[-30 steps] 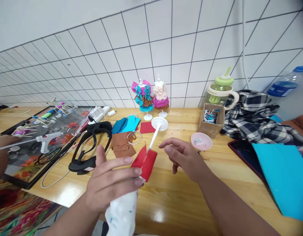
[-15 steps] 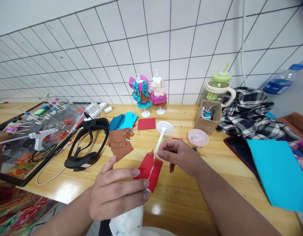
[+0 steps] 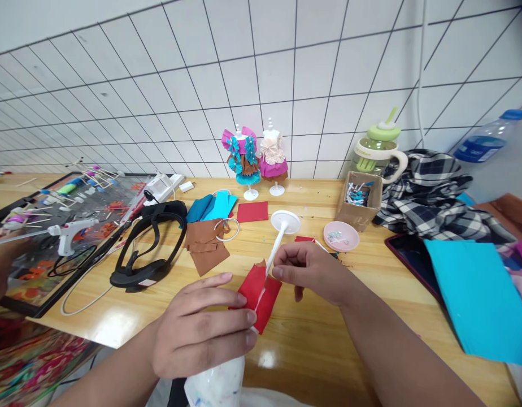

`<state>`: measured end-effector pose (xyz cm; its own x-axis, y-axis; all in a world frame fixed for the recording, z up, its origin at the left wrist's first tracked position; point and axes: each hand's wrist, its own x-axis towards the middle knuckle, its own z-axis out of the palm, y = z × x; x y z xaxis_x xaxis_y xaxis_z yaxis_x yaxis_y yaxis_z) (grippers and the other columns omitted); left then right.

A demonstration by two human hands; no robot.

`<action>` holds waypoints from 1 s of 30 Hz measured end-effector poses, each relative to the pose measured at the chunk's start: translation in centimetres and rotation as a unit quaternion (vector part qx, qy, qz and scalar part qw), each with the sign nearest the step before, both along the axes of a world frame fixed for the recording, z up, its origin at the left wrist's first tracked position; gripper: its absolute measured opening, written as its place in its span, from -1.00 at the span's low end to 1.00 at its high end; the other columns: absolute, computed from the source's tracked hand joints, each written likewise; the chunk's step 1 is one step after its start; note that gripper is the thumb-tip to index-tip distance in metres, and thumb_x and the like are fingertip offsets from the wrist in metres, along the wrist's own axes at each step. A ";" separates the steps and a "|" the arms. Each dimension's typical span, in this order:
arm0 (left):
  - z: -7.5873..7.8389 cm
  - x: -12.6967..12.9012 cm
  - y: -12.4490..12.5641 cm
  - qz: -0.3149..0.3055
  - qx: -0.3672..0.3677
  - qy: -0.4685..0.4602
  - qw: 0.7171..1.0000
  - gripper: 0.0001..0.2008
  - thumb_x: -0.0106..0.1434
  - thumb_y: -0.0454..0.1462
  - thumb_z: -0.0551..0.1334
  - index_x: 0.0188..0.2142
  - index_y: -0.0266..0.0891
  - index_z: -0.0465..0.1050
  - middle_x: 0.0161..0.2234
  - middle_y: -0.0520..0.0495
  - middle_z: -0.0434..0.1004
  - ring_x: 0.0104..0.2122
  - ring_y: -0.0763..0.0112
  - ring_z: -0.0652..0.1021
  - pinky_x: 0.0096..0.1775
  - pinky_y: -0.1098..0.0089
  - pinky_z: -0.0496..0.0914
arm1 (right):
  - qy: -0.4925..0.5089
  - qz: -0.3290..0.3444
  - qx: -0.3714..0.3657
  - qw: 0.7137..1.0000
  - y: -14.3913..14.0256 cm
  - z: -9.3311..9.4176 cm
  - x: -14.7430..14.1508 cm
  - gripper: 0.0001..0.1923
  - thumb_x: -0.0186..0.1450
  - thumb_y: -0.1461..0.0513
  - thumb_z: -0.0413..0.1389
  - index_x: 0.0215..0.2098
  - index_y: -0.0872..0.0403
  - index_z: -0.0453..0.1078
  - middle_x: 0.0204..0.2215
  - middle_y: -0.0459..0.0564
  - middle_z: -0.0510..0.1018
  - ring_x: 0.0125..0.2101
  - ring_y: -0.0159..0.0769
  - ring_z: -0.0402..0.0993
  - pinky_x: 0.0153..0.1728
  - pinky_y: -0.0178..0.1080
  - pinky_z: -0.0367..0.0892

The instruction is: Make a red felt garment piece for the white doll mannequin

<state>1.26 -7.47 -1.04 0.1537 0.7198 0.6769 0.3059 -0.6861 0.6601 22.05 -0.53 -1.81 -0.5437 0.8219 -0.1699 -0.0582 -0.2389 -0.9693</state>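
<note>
Likely a craft workroom, tiled wall [image 3: 316, 85], wooden table [image 3: 314, 330], glue gun [image 3: 74, 230], dressed miniature mannequins [image 3: 273, 152]

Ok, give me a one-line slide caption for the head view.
Left hand holding a white mannequin with red material on it, right hand beside its pole, two dressed mannequins behind.

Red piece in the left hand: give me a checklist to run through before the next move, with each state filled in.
1. Left hand steadying the red piece: ok, its fingers lie across it.
2. Red edges meeting: not ok, a pale gap shows between them.
3. Right hand touching the red piece: cannot tell, its fingertips are at the upper edge, close to the white pole.
4. Round base uncovered: ok, no hand is on it.
5. Glue gun away from both hands: ok, it is far to the left.
6. Glue beneath the red piece: cannot tell, hidden.
</note>
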 end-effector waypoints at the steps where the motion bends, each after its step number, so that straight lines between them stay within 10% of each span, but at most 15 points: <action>1: 0.2 -0.3 0.5 -0.027 0.057 0.062 0.996 -0.77 0.32 -0.24 0.19 -0.19 0.17 0.60 -0.45 0.04 0.67 -0.31 0.28 0.64 0.06 0.17 0.41 | -0.004 -0.004 0.004 1.000 0.0 0.0 0.0 -0.68 0.14 0.01 0.26 -0.43 0.10 0.42 -0.59 -0.18 0.28 -0.56 -0.49 0.24 -0.66 -0.45 0.36; 11: 3.4 -3.8 4.1 -0.224 0.239 0.343 0.880 -0.78 0.35 -0.37 0.12 -0.14 -0.21 0.55 -0.20 0.03 0.67 -0.04 0.40 0.56 0.18 0.28 0.35 | 0.042 0.050 -0.021 0.998 0.0 -0.2 0.3 -0.71 0.13 0.05 0.29 -0.35 0.09 0.47 -0.46 -0.11 0.43 -0.45 -0.44 0.36 -0.63 -0.48 0.35; 30: 2.7 -3.4 4.3 -0.239 0.235 0.344 0.877 -0.76 0.35 -0.38 0.12 -0.10 -0.25 0.54 -0.17 0.00 0.66 -0.08 0.36 0.58 0.13 0.27 0.42 | -0.094 -0.020 0.064 0.993 -0.1 -0.1 -0.1 -0.64 0.23 -0.05 0.14 -0.35 0.08 0.45 -0.62 -0.19 0.21 -0.61 -0.49 0.17 -0.70 -0.45 0.26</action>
